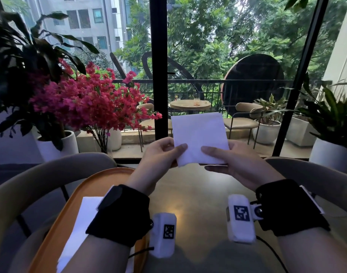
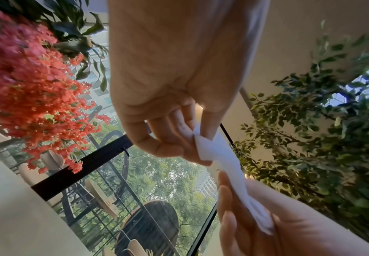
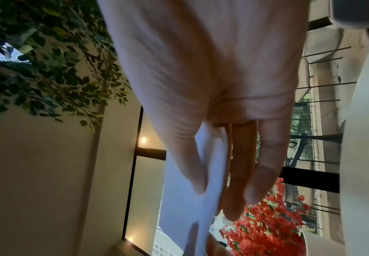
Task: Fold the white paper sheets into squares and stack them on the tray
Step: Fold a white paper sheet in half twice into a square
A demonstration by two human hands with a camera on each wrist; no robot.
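A white paper sheet (image 1: pixel 199 137), folded to a near square, is held upright in the air above the table. My left hand (image 1: pixel 164 154) pinches its lower left corner between thumb and fingers. My right hand (image 1: pixel 226 154) pinches its lower right edge, thumb in front, fingers behind. The left wrist view shows the paper (image 2: pixel 225 166) edge-on between both hands. In the right wrist view the paper (image 3: pixel 203 173) sits between thumb and fingers. An orange oval tray (image 1: pixel 70 211) lies at lower left with white paper (image 1: pixel 84 223) on it, partly hidden by my left forearm.
The round table (image 1: pixel 196 198) lies below my hands. Curved beige chair backs (image 1: pixel 50 174) stand left and right of it. Pink flowers in a pot (image 1: pixel 86 103) stand at the left by the window. White planters (image 1: pixel 332 154) stand at the right.
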